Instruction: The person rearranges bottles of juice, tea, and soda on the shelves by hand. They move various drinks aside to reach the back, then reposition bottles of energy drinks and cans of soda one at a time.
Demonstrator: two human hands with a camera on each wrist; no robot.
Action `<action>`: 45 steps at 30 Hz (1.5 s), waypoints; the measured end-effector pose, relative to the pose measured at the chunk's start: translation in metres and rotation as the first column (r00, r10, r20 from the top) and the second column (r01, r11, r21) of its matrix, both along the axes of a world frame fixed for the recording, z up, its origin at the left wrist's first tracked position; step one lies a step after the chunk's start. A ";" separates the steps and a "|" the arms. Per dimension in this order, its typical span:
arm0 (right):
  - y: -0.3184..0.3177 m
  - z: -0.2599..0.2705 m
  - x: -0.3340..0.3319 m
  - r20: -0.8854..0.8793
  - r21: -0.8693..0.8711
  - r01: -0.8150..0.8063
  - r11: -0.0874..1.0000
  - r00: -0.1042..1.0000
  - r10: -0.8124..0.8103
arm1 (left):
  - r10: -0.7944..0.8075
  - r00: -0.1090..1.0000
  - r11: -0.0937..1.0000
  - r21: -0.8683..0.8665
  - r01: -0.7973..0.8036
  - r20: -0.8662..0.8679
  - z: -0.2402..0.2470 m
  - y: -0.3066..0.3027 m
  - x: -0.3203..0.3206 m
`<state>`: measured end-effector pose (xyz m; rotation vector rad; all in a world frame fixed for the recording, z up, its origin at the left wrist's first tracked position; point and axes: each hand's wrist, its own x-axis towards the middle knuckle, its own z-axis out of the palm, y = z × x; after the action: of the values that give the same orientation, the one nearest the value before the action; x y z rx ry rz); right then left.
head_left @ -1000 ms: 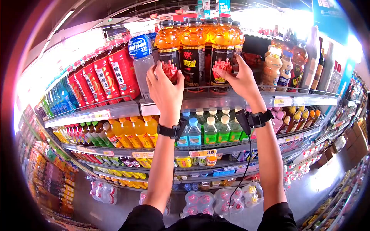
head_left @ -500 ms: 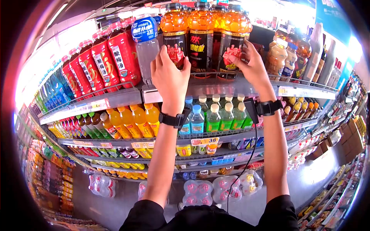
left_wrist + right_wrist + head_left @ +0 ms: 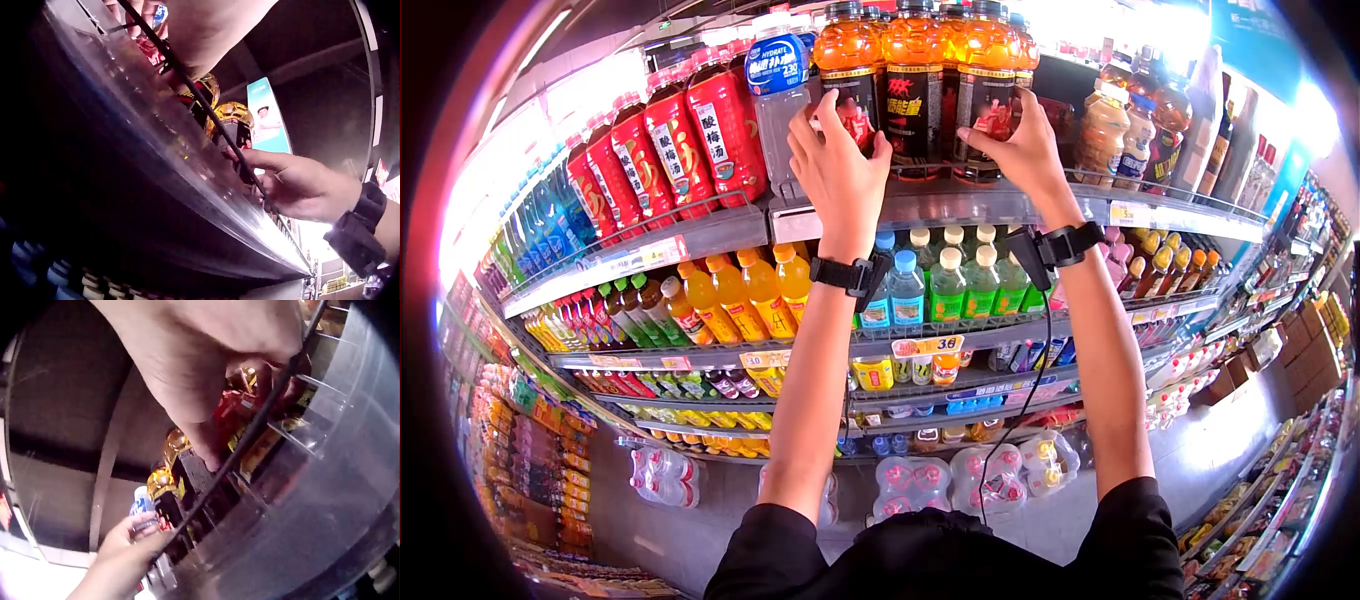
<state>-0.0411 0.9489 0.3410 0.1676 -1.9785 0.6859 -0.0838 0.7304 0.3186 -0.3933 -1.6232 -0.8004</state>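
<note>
On the top shelf stand energy drink bottles of orange liquid with dark caps and black labels, a front row of three with more behind. My left hand (image 3: 837,175) holds the left bottle (image 3: 847,45), its fingers at the left side and thumb at the right. The right bottle (image 3: 988,45) is in the grip of my right hand (image 3: 1025,150), thumb across the front of the label, fingers round the far side. Between them the middle bottle (image 3: 913,110) stands untouched. In the right wrist view, my curled right fingers (image 3: 265,381) show behind the shelf's wire rail.
A clear water bottle with a blue label (image 3: 778,65) stands just left of my left hand. Red bottles (image 3: 725,130) line the shelf further left, and peach-coloured bottles (image 3: 1102,130) are on the right. A low wire rail (image 3: 181,75) runs along the shelf front. Lower shelves hold more drinks.
The head view has tilted down, so the shelf sits higher in the picture. My right thumb has shifted left across the right bottle's label. Both hands stay at the same bottles.
</note>
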 end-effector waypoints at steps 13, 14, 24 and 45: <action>-0.001 0.005 -0.006 -0.036 0.032 0.088 0.996 0.996 -0.087 | -0.518 0.851 0.844 -0.110 0.525 0.085 0.013 0.064 0.040; 0.004 0.005 -0.009 -0.015 -0.004 -0.023 1.000 1.000 0.023 | -0.544 0.829 0.830 -0.064 0.554 0.126 0.011 0.070 0.037; 0.028 0.020 0.008 0.152 -0.237 -0.474 0.848 0.844 0.514 | -0.438 0.803 0.831 -0.158 0.533 0.403 0.019 0.077 0.028; 0.023 0.020 0.006 -0.003 0.028 -0.111 0.993 0.994 0.111 | -0.062 0.968 0.959 -0.256 0.125 0.242 0.014 0.102 0.041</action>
<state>-0.0351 0.9721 0.3608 0.2977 -1.9859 0.7291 -0.0425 0.8325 0.3327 -0.5916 -1.9537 -0.7172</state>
